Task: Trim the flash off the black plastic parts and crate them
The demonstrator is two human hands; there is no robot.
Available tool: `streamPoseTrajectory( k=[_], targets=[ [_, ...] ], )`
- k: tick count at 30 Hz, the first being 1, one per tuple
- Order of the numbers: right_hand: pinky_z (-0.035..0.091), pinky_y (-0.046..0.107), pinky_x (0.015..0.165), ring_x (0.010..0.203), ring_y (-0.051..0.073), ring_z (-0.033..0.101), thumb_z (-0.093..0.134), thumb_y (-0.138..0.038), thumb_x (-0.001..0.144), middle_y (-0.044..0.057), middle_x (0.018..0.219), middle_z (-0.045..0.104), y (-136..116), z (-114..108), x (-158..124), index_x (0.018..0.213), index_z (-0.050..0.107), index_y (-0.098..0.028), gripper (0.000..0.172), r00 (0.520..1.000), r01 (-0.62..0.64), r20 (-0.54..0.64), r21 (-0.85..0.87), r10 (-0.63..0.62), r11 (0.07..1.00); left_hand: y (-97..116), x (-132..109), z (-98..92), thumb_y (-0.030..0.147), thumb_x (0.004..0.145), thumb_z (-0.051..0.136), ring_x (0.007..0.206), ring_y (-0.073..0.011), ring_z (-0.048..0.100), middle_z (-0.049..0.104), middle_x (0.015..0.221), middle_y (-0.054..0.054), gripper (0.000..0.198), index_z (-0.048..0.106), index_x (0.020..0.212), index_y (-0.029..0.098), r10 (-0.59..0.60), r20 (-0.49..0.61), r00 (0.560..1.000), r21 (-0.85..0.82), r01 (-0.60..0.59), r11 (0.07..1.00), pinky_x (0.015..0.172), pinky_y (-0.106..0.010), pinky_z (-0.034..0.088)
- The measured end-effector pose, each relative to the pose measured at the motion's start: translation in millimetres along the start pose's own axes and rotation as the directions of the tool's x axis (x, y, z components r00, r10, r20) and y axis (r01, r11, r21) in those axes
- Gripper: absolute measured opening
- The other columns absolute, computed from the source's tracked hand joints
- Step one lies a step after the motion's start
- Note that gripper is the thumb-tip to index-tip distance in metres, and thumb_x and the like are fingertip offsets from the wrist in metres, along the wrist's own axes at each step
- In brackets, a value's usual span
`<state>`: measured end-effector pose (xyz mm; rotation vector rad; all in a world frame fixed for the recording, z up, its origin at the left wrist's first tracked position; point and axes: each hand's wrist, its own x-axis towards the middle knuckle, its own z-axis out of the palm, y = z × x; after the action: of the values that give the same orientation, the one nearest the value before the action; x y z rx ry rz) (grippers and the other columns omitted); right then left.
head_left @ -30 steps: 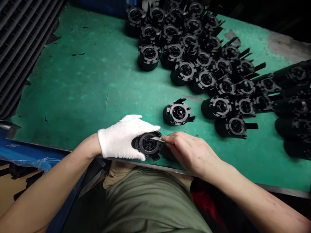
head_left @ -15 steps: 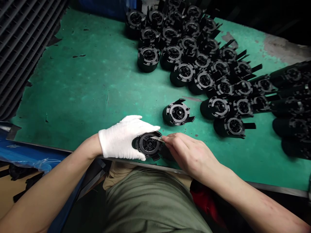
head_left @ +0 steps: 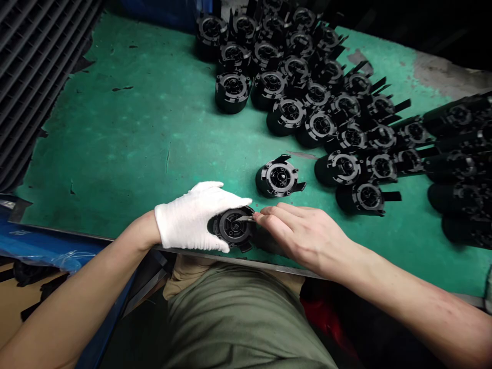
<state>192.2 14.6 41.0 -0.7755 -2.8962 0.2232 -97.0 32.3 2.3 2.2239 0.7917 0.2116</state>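
My left hand (head_left: pixel 198 215), in a white glove, is wrapped round a black round plastic housing (head_left: pixel 235 228) by the table's front edge. The housing's ribbed, ring-shaped face points up toward me. Bare, my right hand (head_left: pixel 294 228) pinches a small knife (head_left: pixel 245 219) with a pale metal blade. The blade reaches over the housing's inner ring, its tip near the centre; whether it touches the plastic I cannot tell. My fingers hide most of the knife's handle. Just beyond my hands a similar black housing (head_left: pixel 280 177) stands alone on the green tabletop.
Several more black housings (head_left: pixel 286 114) crowd the green table (head_left: pixel 126 133) at the back and right, some with long upright tabs. A dark ribbed panel (head_left: pixel 34 66) leans along the left side. Blue plastic sheeting (head_left: pixel 42 241) lies below the front left edge.
My right hand has turned slightly, its back flatter and its fingers a little to the left, with the knife still over the housing. The left hand keeps its hold.
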Motion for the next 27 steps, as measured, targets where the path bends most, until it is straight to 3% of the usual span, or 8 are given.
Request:
streamPoseTrajectory(
  k=[4,8,27],
  targets=[
    [0.049,0.028,0.065,0.081,0.018,0.068,0.050,-0.018,0.109,0.006,0.096,0.074,6,7,-5,0.111,0.060,-0.019,0.011,0.997,-0.060,-0.040,0.154,0.067,0.986,3,1,-1.1,0.049,0.077,0.088,0.141,-0.0336,0.061,0.066,0.151,-0.010,0.089,0.049,0.154,0.028,-0.015,0.001,1.000,-0.005,0.015,1.000,0.133,-0.059,0.024],
    [0.050,0.028,0.067,0.086,0.018,0.070,0.051,-0.019,0.108,0.008,0.101,0.075,6,15,-10,0.115,0.060,-0.020,0.011,0.988,-0.114,-0.084,0.192,0.132,0.975,3,2,-1.9,0.048,0.077,0.088,0.142,-0.0336,0.060,0.065,0.152,-0.009,0.092,0.047,0.156,0.027,-0.021,0.015,1.000,-0.012,0.021,1.000,0.133,-0.059,0.023],
    [0.049,0.028,0.067,0.081,0.017,0.066,0.050,-0.016,0.109,0.007,0.094,0.073,11,12,-7,0.111,0.061,-0.013,0.011,0.998,-0.020,-0.051,0.138,0.027,0.990,4,3,-3.9,0.047,0.075,0.090,0.141,-0.0342,0.060,0.065,0.151,-0.010,0.089,0.050,0.153,0.026,-0.023,0.019,1.000,-0.020,0.023,1.000,0.132,-0.059,0.023]
  ],
)
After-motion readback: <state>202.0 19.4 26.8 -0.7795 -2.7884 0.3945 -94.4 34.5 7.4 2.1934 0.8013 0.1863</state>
